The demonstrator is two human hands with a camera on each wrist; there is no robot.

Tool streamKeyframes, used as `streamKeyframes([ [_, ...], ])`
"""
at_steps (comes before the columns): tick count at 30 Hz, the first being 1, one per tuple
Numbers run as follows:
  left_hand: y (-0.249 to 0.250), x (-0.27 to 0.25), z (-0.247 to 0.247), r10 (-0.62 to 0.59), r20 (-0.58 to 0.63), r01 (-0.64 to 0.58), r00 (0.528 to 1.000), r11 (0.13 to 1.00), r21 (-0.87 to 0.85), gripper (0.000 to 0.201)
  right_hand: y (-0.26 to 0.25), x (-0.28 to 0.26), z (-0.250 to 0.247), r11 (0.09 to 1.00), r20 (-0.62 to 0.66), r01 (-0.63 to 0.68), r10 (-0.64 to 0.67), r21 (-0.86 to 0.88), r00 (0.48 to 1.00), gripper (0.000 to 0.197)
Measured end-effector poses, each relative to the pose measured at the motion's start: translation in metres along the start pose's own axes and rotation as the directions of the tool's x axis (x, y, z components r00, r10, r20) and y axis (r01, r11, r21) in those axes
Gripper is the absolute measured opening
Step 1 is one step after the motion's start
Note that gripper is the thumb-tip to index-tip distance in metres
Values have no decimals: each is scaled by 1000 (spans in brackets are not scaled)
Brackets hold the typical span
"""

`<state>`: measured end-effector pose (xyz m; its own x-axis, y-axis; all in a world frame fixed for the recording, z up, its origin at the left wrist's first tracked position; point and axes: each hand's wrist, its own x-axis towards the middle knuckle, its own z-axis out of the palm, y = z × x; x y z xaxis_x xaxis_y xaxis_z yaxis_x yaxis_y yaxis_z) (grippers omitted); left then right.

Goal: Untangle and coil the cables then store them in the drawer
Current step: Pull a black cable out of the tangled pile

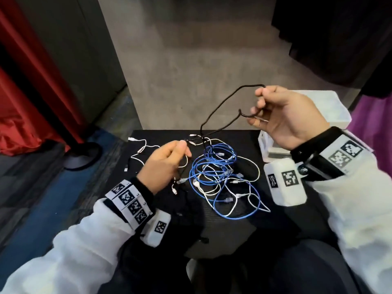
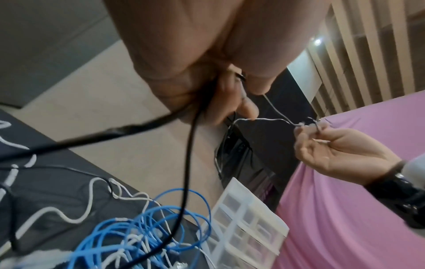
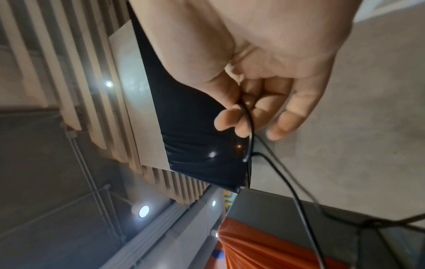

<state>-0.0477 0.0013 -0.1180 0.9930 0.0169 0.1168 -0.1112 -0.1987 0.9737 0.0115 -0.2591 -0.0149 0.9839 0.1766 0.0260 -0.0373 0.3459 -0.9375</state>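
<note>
A thin black cable (image 1: 220, 102) arcs up from the black table (image 1: 282, 221) between my hands. My right hand (image 1: 257, 102), raised above the table's far right, grips one looped end of it with curled fingers (image 3: 243, 125). Lower and to the left, my left hand (image 1: 183, 148) pinches the same black cable (image 2: 190, 145) between thumb and fingers. Under both hands lies a tangle of blue cables (image 1: 214, 164) and white cables (image 1: 252, 166); another white cable (image 1: 140, 149) trails off to the left. A white plastic drawer unit (image 1: 331, 107) stands behind my right hand, partly hidden.
The table's far edge drops to a grey concrete floor (image 1: 191, 60). A red curtain (image 1: 31, 102) and a round stand base (image 1: 82, 155) are at the left. Pink-purple cloth (image 1: 373, 128) lies beside the drawer unit (image 2: 248, 227).
</note>
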Motion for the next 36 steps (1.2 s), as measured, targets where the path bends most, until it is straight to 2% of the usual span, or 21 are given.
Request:
streamKeyframes([
  [2, -1, 3, -8, -42, -25, 40, 999, 996, -82, 36, -3, 1, -6, 996, 14, 16, -15, -83, 1000, 21],
  [4, -2, 8, -19, -23, -73, 14, 997, 992, -124, 31, -4, 1, -9, 981, 61, 37, -26, -189, 998, 22],
  [6, -2, 16, -33, 13, -149, -36, 989, 988, -150, 28, -8, 2, -13, 937, 91, 66, -37, -343, 995, 23],
  [9, 2, 26, -64, 6, -288, -69, 958, 975, -209, 37, -16, 3, -26, 852, 70, 99, -73, -515, 995, 25],
  [13, 2, 31, -107, -37, -469, -84, 882, 968, -235, 37, -29, 5, -56, 837, -74, 113, -180, -536, 981, 27],
  [15, -1, 29, -116, -100, -511, -55, 854, 959, -279, 31, -32, 4, -69, 851, -111, 106, -189, -515, 976, 29],
  [16, -4, 29, -117, -129, -504, -21, 854, 959, -281, 27, -31, 2, -70, 853, -98, 108, -182, -511, 978, 30],
  [18, -8, 29, -109, -168, -459, 71, 872, 973, -222, 28, -28, -2, -65, 848, -28, 128, -166, -514, 986, 30],
  [20, -7, 28, -93, -73, -415, 67, 907, 997, -30, 35, -24, -7, -49, 846, 76, 171, -154, -505, 985, 25],
  [21, -2, 25, -80, 25, -359, 9, 933, 996, 92, 36, -22, -9, -39, 850, 133, 195, -149, -489, 980, 23],
  [23, 15, 18, -47, 216, -142, -177, 966, 953, 246, 46, -17, -13, -20, 865, 244, 231, -131, -445, 961, 22],
  [25, 33, 11, -8, 336, 56, -338, 940, 899, 278, 58, -13, -16, -1, 873, 334, 250, -108, -418, 936, 22],
  [27, 46, 10, 27, 354, 160, -383, 921, 898, 215, 52, -10, -17, 14, 877, 385, 257, -91, -406, 919, 23],
  [29, 51, 7, 46, 257, 271, -282, 928, 958, 56, 28, -15, -17, 21, 878, 364, 271, -121, -396, 924, 23],
  [31, 42, 3, 50, 160, 358, -141, 920, 987, -78, 23, -27, -12, 13, 881, 247, 282, -198, -379, 949, 23],
  [32, 37, 0, 47, 121, 376, -93, 919, 991, -92, 23, -34, -9, 4, 883, 172, 287, -238, -372, 956, 23],
  [34, 31, -5, 34, 89, 358, -52, 929, 992, -112, 23, -42, -6, -21, 867, 71, 292, -289, -403, 955, 25],
  [36, 25, -1, 16, 93, 290, -58, 952, 990, -126, 26, -37, -6, -43, 820, 46, 290, -309, -494, 950, 24],
])
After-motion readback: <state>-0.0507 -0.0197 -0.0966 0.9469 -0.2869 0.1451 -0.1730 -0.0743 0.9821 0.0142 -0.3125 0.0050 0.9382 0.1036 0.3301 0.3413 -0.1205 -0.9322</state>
